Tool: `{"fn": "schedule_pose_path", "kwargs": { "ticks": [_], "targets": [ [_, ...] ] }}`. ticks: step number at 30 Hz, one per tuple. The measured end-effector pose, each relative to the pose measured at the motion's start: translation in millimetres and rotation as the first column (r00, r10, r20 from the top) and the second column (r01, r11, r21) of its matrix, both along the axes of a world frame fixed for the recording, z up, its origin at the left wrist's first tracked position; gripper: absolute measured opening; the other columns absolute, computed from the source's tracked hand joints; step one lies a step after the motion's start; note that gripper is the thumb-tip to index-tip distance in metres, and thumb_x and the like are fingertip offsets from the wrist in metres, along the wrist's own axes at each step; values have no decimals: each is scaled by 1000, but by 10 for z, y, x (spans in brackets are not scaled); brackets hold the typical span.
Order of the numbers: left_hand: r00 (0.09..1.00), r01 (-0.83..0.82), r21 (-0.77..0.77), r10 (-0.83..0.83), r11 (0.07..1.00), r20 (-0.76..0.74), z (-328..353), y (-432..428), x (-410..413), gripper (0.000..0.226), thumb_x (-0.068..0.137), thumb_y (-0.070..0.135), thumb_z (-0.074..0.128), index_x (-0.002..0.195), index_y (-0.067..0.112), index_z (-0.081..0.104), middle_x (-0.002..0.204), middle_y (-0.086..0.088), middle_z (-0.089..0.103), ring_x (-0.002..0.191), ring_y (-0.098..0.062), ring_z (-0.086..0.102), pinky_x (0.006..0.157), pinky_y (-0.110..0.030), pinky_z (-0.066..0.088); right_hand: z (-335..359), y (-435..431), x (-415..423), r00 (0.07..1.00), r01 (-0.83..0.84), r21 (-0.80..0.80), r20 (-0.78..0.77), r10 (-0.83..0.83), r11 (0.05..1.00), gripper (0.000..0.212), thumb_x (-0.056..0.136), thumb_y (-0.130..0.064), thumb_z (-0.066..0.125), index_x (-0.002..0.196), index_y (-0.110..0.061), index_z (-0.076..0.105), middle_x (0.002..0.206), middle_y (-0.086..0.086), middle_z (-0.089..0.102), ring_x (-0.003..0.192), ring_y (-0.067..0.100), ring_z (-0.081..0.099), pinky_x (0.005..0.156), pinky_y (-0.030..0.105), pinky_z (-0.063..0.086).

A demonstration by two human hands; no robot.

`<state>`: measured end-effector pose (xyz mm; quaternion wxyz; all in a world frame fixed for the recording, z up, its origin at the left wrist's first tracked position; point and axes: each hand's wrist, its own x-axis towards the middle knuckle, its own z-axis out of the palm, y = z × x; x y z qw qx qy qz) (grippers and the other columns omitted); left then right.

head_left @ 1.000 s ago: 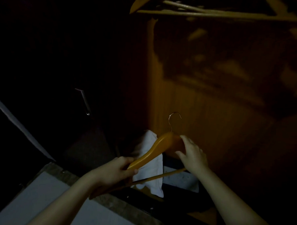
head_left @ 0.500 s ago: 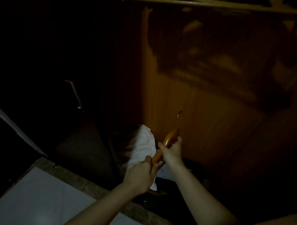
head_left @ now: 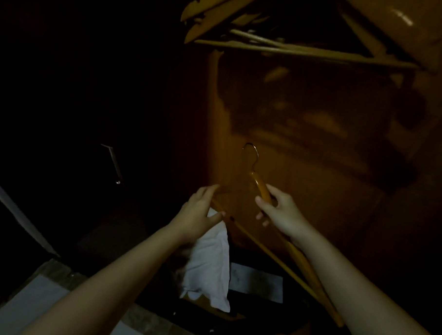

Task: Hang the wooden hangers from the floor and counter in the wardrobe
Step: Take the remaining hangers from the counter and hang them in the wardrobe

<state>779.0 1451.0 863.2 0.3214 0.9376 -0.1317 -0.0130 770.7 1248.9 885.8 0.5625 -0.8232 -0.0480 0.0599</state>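
Hands shared 1 wooden hanger (head_left: 259,185) in front of the wardrobe (head_left: 327,202): the left hand (head_left: 200,212) pinched its left tip and lower bar, while the right hand (head_left: 281,213) curled round the shoulder below the upturned metal hook (head_left: 257,156), probably to steady it for lifting. Inside the wardrobe, several hung hangers (head_left: 296,50) crowded overhead, and a white cloth (head_left: 210,265) lay low down.

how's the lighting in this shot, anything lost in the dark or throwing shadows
Head view: very dim, left half almost black; warm light reaches the wardrobe panel, where the hung hangers throw broad shadows; a glare spot top right; the hanger, left hand, right hand and white cloth are readable.
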Motion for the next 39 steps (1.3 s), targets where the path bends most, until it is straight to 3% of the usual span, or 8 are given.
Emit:
{"fn": "schedule_pose_path", "kwargs": {
  "ticks": [6,9,14,19,24,30,36,39],
  "targets": [
    [953,46,99,-74,994,294,586,-203,115,71,89,39,55,146,30,13,153,4,19,139,-16,23,117,-39,20,698,-295,-76,967,-55,-166,238,95,985,18,92,-20,52,109,-25,55,111,8,55,87,18,64,81,33,53],
    [873,95,139,-150,986,464,850,-254,158,69,89,38,54,145,30,15,149,6,28,133,-12,33,111,-30,32,1049,-380,-119,944,-60,-197,306,120,979,28,91,-24,53,118,-21,57,111,4,63,94,16,65,85,36,55],
    [710,61,156,-153,986,688,1296,-312,275,71,92,30,53,146,35,8,141,1,45,110,-15,60,84,-25,50,1548,-455,-149,891,47,-176,452,38,983,35,90,-26,55,120,-43,46,130,5,50,105,17,61,84,35,56],
    [615,11,158,-132,987,778,1926,-454,417,71,94,30,48,147,38,1,145,3,38,112,-17,58,85,-31,52,2001,-474,-139,605,464,-402,795,49,789,70,84,-31,63,143,-35,25,137,-9,40,113,11,47,88,29,43],
    [527,-23,185,-145,982,837,2525,-580,634,68,94,25,49,148,34,8,145,2,39,115,-18,55,81,-25,47,2357,-514,67,452,643,-450,876,168,619,76,83,-22,66,146,-22,24,139,-1,36,120,22,49,87,35,48],
    [520,-41,156,-112,987,847,3110,-734,982,59,91,28,53,143,30,26,140,1,44,115,-21,54,87,-35,49,2782,-630,467,474,655,-436,873,114,617,73,89,-18,58,148,-21,16,152,0,25,134,27,37,104,40,37],
    [561,-34,102,-65,994,825,3398,-754,1311,45,93,28,51,136,23,39,121,-1,56,100,-16,57,72,-26,41,3144,-574,785,512,648,-465,852,106,603,66,92,-18,53,148,-21,18,156,2,21,136,31,34,107,43,33],
    [602,-33,69,-35,997,798,3386,-710,1433,47,93,27,50,137,24,36,116,-3,59,94,-18,60,72,-29,48,3227,-504,872,532,636,-494,837,126,593,65,91,-16,54,147,-21,21,155,2,23,136,31,35,107,43,33]
  ]
}}
